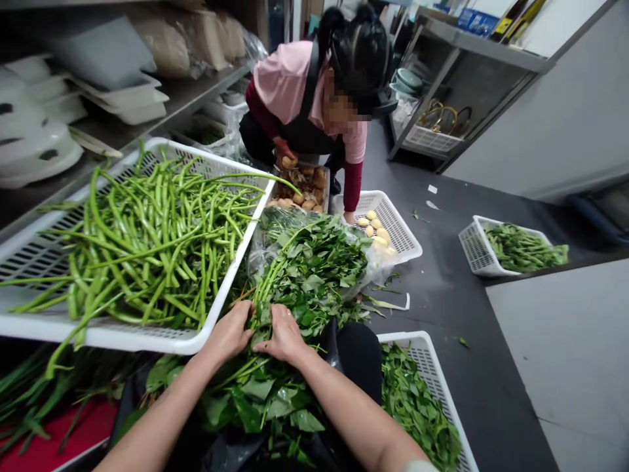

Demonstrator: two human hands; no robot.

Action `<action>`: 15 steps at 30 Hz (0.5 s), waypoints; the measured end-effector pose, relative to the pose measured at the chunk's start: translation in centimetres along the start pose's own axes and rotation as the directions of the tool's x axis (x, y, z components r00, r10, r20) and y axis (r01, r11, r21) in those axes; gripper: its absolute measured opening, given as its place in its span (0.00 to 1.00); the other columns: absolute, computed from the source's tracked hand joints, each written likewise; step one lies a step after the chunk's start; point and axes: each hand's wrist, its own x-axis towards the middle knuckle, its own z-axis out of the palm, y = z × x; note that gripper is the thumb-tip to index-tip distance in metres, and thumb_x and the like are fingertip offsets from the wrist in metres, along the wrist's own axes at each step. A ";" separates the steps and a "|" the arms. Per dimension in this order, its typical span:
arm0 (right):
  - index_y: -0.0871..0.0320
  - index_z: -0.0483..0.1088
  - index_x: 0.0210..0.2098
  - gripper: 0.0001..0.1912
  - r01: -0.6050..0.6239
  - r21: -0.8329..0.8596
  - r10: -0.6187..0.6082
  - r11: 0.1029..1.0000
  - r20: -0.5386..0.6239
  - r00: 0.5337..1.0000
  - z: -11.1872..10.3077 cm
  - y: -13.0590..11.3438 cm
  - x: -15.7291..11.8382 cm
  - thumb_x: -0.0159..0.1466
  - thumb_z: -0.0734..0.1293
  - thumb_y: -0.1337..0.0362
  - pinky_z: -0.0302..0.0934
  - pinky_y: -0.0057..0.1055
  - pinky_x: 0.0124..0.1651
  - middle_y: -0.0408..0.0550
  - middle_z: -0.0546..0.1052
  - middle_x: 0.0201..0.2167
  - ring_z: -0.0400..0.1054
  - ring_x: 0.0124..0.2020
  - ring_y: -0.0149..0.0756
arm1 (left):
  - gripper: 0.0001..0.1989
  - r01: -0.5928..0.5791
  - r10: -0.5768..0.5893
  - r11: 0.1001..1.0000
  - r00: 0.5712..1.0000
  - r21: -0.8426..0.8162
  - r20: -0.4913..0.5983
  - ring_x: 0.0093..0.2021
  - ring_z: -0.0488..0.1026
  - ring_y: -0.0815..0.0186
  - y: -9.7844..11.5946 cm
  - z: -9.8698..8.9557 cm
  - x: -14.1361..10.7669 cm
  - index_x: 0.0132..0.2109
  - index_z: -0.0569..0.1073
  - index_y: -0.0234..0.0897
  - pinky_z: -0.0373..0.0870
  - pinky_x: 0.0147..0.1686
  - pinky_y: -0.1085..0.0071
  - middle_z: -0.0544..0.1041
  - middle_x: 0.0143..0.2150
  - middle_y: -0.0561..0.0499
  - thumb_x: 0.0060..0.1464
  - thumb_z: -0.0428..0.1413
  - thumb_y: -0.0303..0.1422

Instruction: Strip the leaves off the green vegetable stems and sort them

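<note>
A heap of leafy green stems [319, 262] lies on clear plastic in the middle. My left hand [230, 331] is closed at the near end of the stems, beside a basket's corner. Just right of it, my right hand [282, 334] is closed round stems too, thumb pointing left. More broad leaves [260, 400] lie below both hands, over my lap. To the left, cut green stems [162, 242] fill a large white basket [196, 342]. Leaves [413, 400] fill another white basket [445, 387] at the lower right.
Opposite me a person [295, 85] crouches, holding a potato over a box [307, 187] of potatoes, the other hand at a white basket [403, 229] with peeled ones. A basket of greens [521, 246] stands at right. Shelves [196, 98] line the left; a metal rack [452, 39] stands behind.
</note>
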 end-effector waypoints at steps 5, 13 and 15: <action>0.59 0.63 0.42 0.26 0.069 -0.203 -0.064 0.977 0.035 0.997 1.1 0.1 0.1 0.48 0.71 0.54 0.59 0.44 0.46 0.53 0.68 0.41 0.63 0.43 0.47 | 0.03 -0.077 0.073 0.994 0.996 0.071 0.061 0.39 0.69 0.59 -0.2 0.3 -0.2 0.32 0.62 0.39 0.65 0.41 0.64 0.70 0.34 0.48 0.47 0.48 0.27; 0.57 0.65 0.41 0.15 0.056 -0.188 -0.056 0.981 0.007 0.998 1.1 0.4 -0.1 0.54 0.66 0.61 0.60 0.37 0.46 0.51 0.70 0.43 0.64 0.45 0.43 | 0.23 -0.078 0.077 0.995 0.997 -0.056 -0.020 0.57 0.64 0.58 -1.7 1.2 -1.7 0.48 0.63 0.37 0.59 0.55 0.63 0.68 0.53 0.43 0.39 0.49 0.24; 0.57 0.60 0.50 0.30 0.092 -0.096 -0.088 0.991 0.040 0.995 1.1 0.4 -0.3 0.50 0.70 0.59 0.60 0.39 0.48 0.52 0.68 0.48 0.63 0.48 0.44 | 0.26 -0.020 0.019 0.999 0.999 -0.036 -0.030 0.54 0.67 0.56 -1.9 1.4 -1.5 0.48 0.62 0.37 0.62 0.53 0.63 0.71 0.50 0.44 0.37 0.50 0.25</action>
